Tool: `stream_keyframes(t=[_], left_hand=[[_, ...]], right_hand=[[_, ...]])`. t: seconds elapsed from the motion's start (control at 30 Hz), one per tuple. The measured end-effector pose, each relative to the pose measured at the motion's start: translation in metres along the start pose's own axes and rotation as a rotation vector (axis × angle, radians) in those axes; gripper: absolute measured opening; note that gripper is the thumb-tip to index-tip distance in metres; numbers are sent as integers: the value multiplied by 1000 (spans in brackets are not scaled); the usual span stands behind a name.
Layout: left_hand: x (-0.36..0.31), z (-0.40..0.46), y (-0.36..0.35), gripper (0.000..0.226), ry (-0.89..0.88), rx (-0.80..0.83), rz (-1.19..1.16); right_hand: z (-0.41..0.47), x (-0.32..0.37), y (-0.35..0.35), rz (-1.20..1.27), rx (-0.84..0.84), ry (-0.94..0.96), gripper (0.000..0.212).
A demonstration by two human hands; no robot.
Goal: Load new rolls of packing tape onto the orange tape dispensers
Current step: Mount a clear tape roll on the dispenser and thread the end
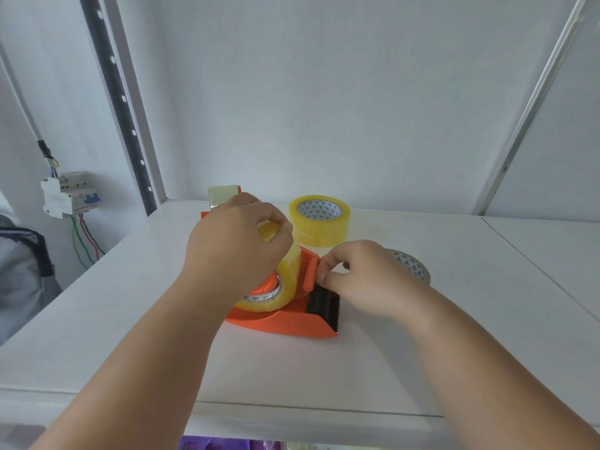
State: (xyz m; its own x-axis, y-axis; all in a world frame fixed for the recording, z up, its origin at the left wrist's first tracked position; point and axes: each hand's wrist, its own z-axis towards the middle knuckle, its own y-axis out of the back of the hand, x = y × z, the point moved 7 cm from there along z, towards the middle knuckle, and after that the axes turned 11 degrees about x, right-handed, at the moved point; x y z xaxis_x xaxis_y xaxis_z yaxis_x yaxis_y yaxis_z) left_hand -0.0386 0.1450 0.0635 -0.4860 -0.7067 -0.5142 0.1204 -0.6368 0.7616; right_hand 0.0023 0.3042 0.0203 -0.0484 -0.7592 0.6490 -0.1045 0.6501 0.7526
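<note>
Head view, looking down on a white table set against a white wall. Centre: an orange tape dispenser lies on the tabletop, its black serrated cutter pointing toward me and to the right. A yellowish roll of packing tape sits on the dispenser's orange hub, its printed core visible.

My left hand curls over the top of this mounted roll, fingers closed on its upper edge near the far side. My right hand is at the orange roller bar just above the cutter, thumb and forefinger pinched together there; whether a tape end lies between them I cannot tell.

Behind my hands: a second, full roll lies flat on the table, apart from the dispenser. A pale, nearly spent roll lies to the right, partly hidden by my right hand. A second dispenser, already carrying tape, stands at the back, mostly hidden by my left hand.

Far left, off the table: a wall-mounted circuit breaker with coloured wires hanging below it.
</note>
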Motion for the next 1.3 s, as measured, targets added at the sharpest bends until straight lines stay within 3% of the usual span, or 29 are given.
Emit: stream_keyframes(t=[0.17, 0.33, 0.5, 0.63, 0.77, 0.9, 1.07, 1.3], left_hand=[[-5, 2, -2, 12, -8, 1, 64], [-5, 3, -5, 18, -30, 23, 99], [-12, 6, -3, 35, -118, 127, 208], [-9, 9, 2, 29, -146, 175, 270], [6, 12, 6, 29, -107, 213, 138], [16, 13, 6, 47, -157, 223, 114], [18, 10, 2, 75, -176, 350, 153], [39, 10, 19, 62, -58, 385, 5]], right_hand=[[-4, 0, -1, -44, -32, 15, 12], [-4, 11, -8, -282, -146, 144, 25], [-9, 19, -12, -506, -216, 277, 16], [-4, 9, -4, -337, -228, 244, 16], [1, 1, 0, -146, -201, 198, 16], [3, -2, 1, -79, -142, 195, 17], [1, 2, 3, -146, -161, 250, 19], [-4, -4, 11, -409, -252, 239, 12]])
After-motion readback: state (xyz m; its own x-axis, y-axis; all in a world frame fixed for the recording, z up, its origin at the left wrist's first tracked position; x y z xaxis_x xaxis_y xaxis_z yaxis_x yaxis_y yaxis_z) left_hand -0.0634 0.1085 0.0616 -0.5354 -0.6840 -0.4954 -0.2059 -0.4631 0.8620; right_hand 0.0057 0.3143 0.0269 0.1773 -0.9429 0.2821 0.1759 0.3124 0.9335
